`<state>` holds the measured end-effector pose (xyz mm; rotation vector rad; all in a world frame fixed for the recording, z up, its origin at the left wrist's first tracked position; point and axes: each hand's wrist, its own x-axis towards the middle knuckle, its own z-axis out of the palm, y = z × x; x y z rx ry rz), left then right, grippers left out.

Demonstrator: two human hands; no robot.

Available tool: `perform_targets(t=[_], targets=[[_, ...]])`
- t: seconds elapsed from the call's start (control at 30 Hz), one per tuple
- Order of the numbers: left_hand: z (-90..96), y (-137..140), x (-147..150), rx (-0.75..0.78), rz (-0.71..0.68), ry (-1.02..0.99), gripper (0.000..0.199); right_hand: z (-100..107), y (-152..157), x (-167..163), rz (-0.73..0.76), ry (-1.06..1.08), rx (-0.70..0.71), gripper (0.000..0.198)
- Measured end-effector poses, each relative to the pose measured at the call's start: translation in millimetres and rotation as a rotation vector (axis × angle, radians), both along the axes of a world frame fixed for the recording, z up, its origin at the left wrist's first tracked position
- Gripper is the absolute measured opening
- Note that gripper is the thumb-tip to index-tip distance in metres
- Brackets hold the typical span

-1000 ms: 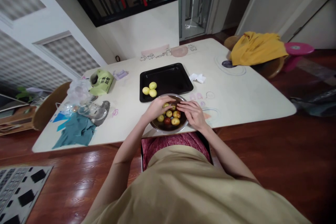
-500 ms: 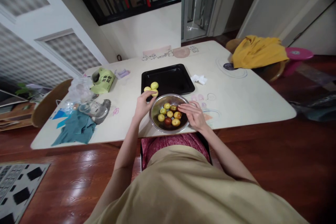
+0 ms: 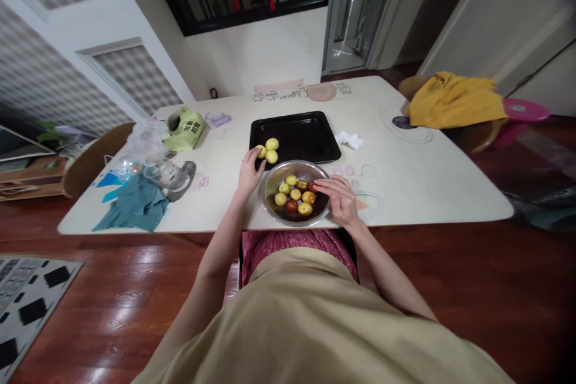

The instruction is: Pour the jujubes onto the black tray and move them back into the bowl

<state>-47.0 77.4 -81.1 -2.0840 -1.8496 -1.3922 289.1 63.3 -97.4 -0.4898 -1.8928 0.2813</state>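
Observation:
Three yellow-green jujubes [image 3: 271, 144] sit together at the left end of a black baking tray [image 3: 310, 159]. My left hand [image 3: 252, 171] is beside them, thumb and fingers apart, its fingertips touching the leftmost one. Nearer to me stands a steel bowl [image 3: 270, 207] with several yellow, mottled and red-brown jujubes [image 3: 305, 209] in it. My right hand [image 3: 338, 197] reaches over the bowl's right rim, its fingertips closed at a dark red jujube [image 3: 312, 186]; the thumb is mostly hidden.
On the white table [image 3: 216, 192], a crumpled tissue [image 3: 350, 140] lies right of the tray. At the left are a green box [image 3: 186, 129], a plastic bag [image 3: 146, 141], a clear-and-grey item [image 3: 177, 180] and a teal cloth [image 3: 135, 204]. Yellow cloth [image 3: 456, 101] drapes a chair at the right.
My left hand has let go of a yellow-green jujube, now resting on the tray with the other two. My right hand's fingers have drawn in slightly around the red jujube. The view has shifted slightly.

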Motion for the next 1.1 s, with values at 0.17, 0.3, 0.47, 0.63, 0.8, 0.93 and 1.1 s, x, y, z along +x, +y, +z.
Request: perform_targets(t=[0.17,0.3,0.47,0.63,0.8,0.93,1.1], targets=[[-7.8,15,-13,-0.086,0.006,0.029,0.046,1,1,-1,0.005,0.008,0.022,0.047],[-5.1,33,-29,-0.149,-0.065,0.055,0.052,1,1,-1,-0.007,0.014,0.035,0.047],[1.0,45,-40,-0.171,-0.155,0.07,0.053,2,1,0,-0.019,0.001,0.028,0.048],[2.8,43,-35,-0.129,-0.102,0.063,0.039,3,1,2,-0.011,0.015,0.036,0.046],[4.9,33,-30,-0.063,-0.07,0.043,0.041,2,1,3,-0.013,-0.005,0.0,0.045],[14.9,14,-24,0.015,-0.093,-0.039,0.041,2,1,2,-0.015,0.013,0.016,0.046],[39.9,-11,4,0.051,-0.256,-0.126,0.045,3,1,0,-0.013,0.015,0.041,0.047]])
